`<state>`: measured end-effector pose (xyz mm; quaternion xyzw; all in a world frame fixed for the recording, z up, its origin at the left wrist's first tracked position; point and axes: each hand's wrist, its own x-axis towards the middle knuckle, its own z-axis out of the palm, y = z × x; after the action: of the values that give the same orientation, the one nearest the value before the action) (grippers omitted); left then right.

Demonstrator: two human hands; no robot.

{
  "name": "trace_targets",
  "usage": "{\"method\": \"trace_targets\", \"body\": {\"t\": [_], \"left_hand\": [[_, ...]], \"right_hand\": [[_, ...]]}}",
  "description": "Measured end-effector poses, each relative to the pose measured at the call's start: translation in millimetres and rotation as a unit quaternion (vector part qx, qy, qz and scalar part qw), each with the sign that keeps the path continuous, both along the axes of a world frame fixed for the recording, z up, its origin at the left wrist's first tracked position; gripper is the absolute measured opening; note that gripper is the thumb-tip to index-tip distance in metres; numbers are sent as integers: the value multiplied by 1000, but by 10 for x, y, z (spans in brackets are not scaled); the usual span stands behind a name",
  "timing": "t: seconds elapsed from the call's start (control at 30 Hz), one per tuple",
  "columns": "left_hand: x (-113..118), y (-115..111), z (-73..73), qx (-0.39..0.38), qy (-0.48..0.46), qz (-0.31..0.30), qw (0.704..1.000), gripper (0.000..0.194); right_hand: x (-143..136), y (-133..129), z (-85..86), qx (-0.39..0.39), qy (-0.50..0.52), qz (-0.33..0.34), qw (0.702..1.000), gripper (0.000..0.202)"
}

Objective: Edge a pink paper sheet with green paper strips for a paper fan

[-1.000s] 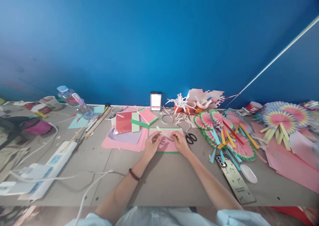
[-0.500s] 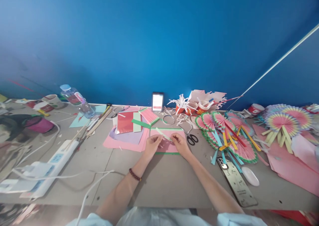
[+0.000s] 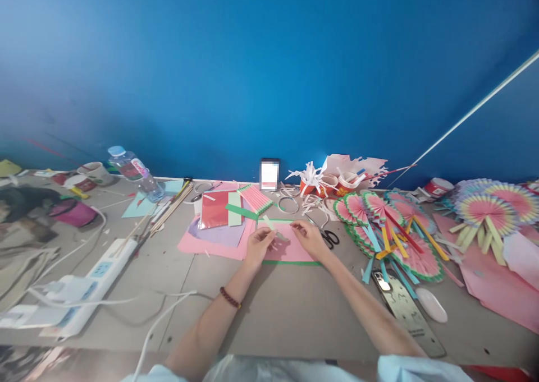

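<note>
My left hand (image 3: 260,243) pinches a narrow pale green strip (image 3: 269,222) between thumb and fingers; one end sticks up past the fingertips and the other hangs toward the right. Just right of it, my right hand (image 3: 310,239) is off the strip, its fingers bent and tips drawn together; whether anything thin is between them I cannot make out. Beneath both hands lies a pink paper sheet (image 3: 290,251) with green edges. Black-handled scissors (image 3: 330,238) rest beside my right hand. A pleated pink paper piece with green edges (image 3: 255,198) sits beyond my left hand.
Pink and green folded fans (image 3: 383,213) and a phone (image 3: 406,314) lie on the right. Paper cups (image 3: 328,185) with scraps stand at the back. On the left are a power strip (image 3: 101,281), a water bottle (image 3: 137,171), wooden sticks (image 3: 170,205) and a loose white cable (image 3: 147,337).
My right hand has let go of the pale green strip and moved slightly right and up. My left hand keeps the strip. The view has shifted a little.
</note>
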<state>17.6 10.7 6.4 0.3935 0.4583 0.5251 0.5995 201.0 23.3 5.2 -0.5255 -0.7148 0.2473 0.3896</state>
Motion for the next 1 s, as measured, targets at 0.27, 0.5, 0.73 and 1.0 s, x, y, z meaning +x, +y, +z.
{"method": "trace_targets", "body": {"t": [0.27, 0.5, 0.73, 1.0], "left_hand": [[18, -50, 81, -53, -35, -87, 994, 45], [14, -30, 102, -44, -58, -91, 993, 48], [24, -58, 97, -7, -11, -87, 996, 44], [10, -95, 85, 198, 155, 4, 968, 30]], "right_hand": [[79, 586, 115, 36, -268, -28, 962, 29], [-11, 766, 125, 26, -309, -3, 951, 25], [-49, 738, 215, 36, -275, -21, 961, 19], [-98, 621, 343, -24, 66, -8, 998, 17]]}}
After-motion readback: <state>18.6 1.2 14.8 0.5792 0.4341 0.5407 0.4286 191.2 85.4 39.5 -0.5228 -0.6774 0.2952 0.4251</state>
